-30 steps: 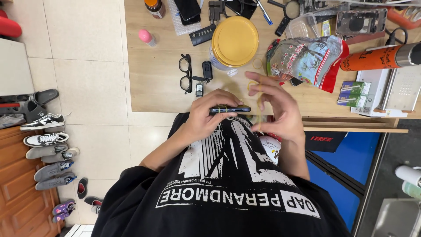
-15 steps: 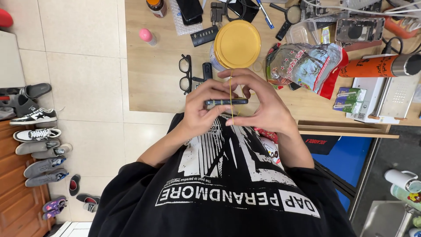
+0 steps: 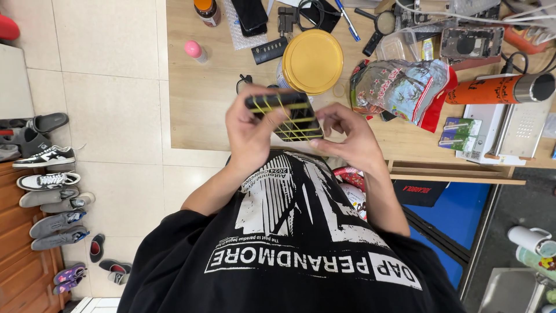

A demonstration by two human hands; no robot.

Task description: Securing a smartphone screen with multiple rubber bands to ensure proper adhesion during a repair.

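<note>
Now the phone (image 3: pixel 288 116) has turned flat side up and risen to the middle of the frame, above the table (image 3: pixel 202 93). Left hand (image 3: pixel 250 134) and right hand (image 3: pixel 347 136) clamp it, yellow bands (image 3: pixel 292 123) crossing it. Its long side runs left to right.

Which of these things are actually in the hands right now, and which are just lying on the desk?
In hand:
- flat black slab wrapped in yellow rubber bands, held by left hand and right hand

Lying about:
- round yellow plastic lid
- orange cylindrical flask
- crumpled patterned bag
- pink-capped bottle
</note>
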